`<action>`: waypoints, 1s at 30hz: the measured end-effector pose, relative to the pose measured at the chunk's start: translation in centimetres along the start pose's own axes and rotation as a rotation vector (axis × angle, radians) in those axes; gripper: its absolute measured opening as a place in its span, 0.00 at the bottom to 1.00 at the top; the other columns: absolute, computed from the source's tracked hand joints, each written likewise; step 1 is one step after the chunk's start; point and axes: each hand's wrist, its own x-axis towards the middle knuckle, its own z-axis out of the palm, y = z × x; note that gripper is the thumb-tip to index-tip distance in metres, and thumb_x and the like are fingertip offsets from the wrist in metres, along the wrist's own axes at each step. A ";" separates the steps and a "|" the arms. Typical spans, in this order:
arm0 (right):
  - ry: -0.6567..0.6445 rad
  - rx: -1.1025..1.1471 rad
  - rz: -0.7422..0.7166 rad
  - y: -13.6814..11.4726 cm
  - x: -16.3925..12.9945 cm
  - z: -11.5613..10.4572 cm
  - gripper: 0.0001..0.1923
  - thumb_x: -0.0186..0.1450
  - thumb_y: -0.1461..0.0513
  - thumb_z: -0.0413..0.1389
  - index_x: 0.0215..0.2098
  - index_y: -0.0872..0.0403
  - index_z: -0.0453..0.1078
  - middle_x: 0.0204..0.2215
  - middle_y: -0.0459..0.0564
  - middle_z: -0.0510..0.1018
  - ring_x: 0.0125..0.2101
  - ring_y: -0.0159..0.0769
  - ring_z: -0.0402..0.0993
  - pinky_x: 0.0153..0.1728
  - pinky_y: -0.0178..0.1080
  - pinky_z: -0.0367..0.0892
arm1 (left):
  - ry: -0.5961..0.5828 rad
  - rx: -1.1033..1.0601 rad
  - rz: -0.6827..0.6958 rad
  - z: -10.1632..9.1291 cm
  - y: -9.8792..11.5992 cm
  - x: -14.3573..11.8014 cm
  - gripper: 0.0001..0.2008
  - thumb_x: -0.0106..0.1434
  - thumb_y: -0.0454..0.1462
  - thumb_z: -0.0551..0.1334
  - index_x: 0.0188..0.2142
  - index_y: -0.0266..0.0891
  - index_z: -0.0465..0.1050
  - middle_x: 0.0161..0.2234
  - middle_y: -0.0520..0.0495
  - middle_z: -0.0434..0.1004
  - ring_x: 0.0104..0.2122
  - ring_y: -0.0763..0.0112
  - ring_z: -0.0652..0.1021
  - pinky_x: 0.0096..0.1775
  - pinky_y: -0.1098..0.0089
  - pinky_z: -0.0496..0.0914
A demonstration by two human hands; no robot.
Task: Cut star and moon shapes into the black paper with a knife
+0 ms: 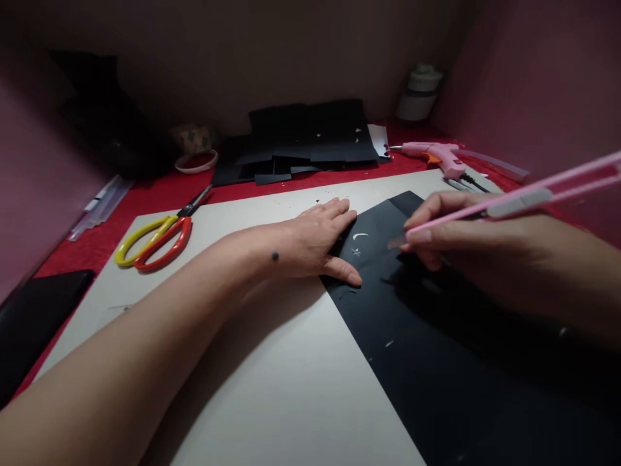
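My left hand point(327, 236) lies with fingers spread on the left edge of a sheet of black paper point(436, 388). A crescent-shaped cut-out point(359, 236) and a small star-shaped cut-out point(356, 252) show pale in the paper beside my fingers. In my right hand point(466, 233) is a pink craft knife point(519, 200), held like a pen with its blade low over the sheet. Whether the blade touches the paper I cannot tell. Under the black sheet lies a white board point(272, 388).
Yellow-and-red-handled scissors point(162, 239) rest on the board's left part. Behind it are black paper pieces point(310, 136), a tape roll point(196, 162), a pink glue gun point(436, 155) and a white bottle point(420, 94). Glue sticks point(104, 204) and a dark flat object point(43, 317) lie left.
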 end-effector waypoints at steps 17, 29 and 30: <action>-0.049 -0.375 -0.261 1.6 2.6 2.1 0.04 0.60 0.62 0.62 0.29 0.50 0.71 0.17 0.39 0.72 0.18 0.29 0.62 0.21 0.37 0.56 | 0.018 -0.183 0.098 0.3 -2.6 0.2 0.44 0.59 0.57 0.64 0.69 0.46 0.56 0.74 0.46 0.43 0.73 0.61 0.45 0.69 0.57 0.45; -0.039 -0.428 -0.325 1.7 3.0 2.5 0.05 0.59 0.63 0.62 0.26 0.50 0.72 0.16 0.37 0.70 0.16 0.25 0.59 0.19 0.34 0.54 | 0.007 -0.150 0.091 0.2 -2.6 0.3 0.43 0.59 0.56 0.65 0.70 0.48 0.55 0.75 0.48 0.42 0.73 0.59 0.45 0.68 0.55 0.46; -0.036 -0.432 -0.323 1.7 2.9 2.5 0.05 0.59 0.64 0.62 0.26 0.50 0.72 0.16 0.37 0.70 0.16 0.25 0.59 0.20 0.34 0.54 | 0.004 -0.145 0.088 0.2 -2.6 0.3 0.43 0.59 0.55 0.65 0.70 0.48 0.55 0.75 0.48 0.42 0.73 0.59 0.45 0.68 0.55 0.46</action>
